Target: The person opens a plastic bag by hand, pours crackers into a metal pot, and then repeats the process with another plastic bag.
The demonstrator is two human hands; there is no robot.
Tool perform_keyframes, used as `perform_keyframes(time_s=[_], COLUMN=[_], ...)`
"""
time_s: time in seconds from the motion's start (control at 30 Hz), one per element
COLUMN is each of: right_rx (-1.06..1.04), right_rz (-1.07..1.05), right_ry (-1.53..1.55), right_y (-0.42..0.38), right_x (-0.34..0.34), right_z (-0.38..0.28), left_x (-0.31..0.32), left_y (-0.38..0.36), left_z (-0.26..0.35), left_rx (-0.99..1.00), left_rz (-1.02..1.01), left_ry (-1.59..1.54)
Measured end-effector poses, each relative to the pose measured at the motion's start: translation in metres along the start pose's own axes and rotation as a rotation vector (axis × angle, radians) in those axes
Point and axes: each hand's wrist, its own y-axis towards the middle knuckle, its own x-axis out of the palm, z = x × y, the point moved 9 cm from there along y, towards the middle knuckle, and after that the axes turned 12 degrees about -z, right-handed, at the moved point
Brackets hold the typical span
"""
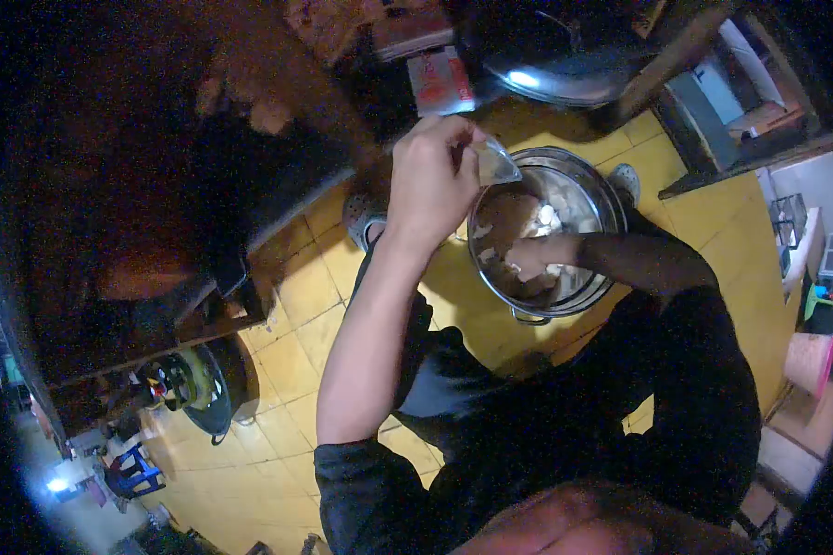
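Note:
A large metal pot (613, 199) stands on the floor between my feet, with brown, powdery-looking contents (504, 217) and several white chunks (548, 215) inside. My left hand (435, 176) is raised at the pot's left rim, its fingers pinched on a clear plastic bag (498, 165) that hangs tilted over the rim. Down inside the pot, my right hand (532, 259) touches the brown contents beside the white chunks. Its fingertips are partly hidden there.
Yellow tiles (292, 287) cover the floor. Left of me runs a dark wooden bench (315, 199), with a dark basin (215, 398) below it. A big dark round pan (565, 83) and a red-and-white box (440, 79) lie beyond the pot. Wooden shelving (750, 157) stands at right.

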Motion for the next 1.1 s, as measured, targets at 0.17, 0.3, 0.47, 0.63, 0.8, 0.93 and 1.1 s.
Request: perform_keyframes(time_s=[0.17, 0.3, 0.47, 0.63, 0.8, 0.93, 1.1], right_rx=[-0.083, -0.164, -0.413, -0.427, -0.359, -0.260, -0.152], right_rz=[-0.150, 0.078, 0.502, 0.598, 0.526, 0.505, 0.583], right_ry=[0.491, 0.777, 1.126, 1.221, 1.359, 1.435, 1.207], right_y=[-0.060, -0.141, -0.220, -0.231, -0.219, -0.210, -0.205], right_x=[-0.054, -0.111, -0.159, -0.163, -0.153, -0.146, -0.150], right_z=[-0.036, -0.040, -0.038, -0.037, -0.020, -0.010, -0.014], left_x=[0.018, 0.034, 0.068, 0.094, 0.117, 0.123, 0.118], left_y=[-0.001, 0.001, -0.001, 0.002, 0.009, 0.009, 0.012], left_z=[0.000, 0.008, 0.021, 0.027, 0.021, 0.017, 0.023], left_rx=[0.012, 0.069, 0.141, 0.067, -0.103, -0.229, -0.136], left_rz=[-0.039, -0.028, -0.145, -0.247, -0.315, -0.397, -0.364], left_ry=[0.026, 0.029, 0.053, -0.082, -0.514, -0.712, -0.673])
